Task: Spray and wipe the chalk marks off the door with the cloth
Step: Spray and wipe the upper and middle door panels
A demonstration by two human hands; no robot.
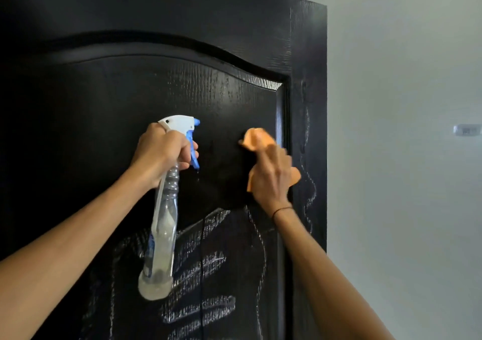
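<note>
left hand (161, 151) fingers clamped on the spray bottle (163, 235), right hand (271, 175) fingers clamped on the orange cloth (254, 138) against the door (156, 84) near its right edge: drips may streak the chalk marks (206, 261) below.

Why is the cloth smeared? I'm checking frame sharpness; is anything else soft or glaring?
Head view: the orange cloth and right hand are motion-blurred; the spray bottle stays fairly sharp; the door shows wet sheen top right, dark shadow left.
</note>
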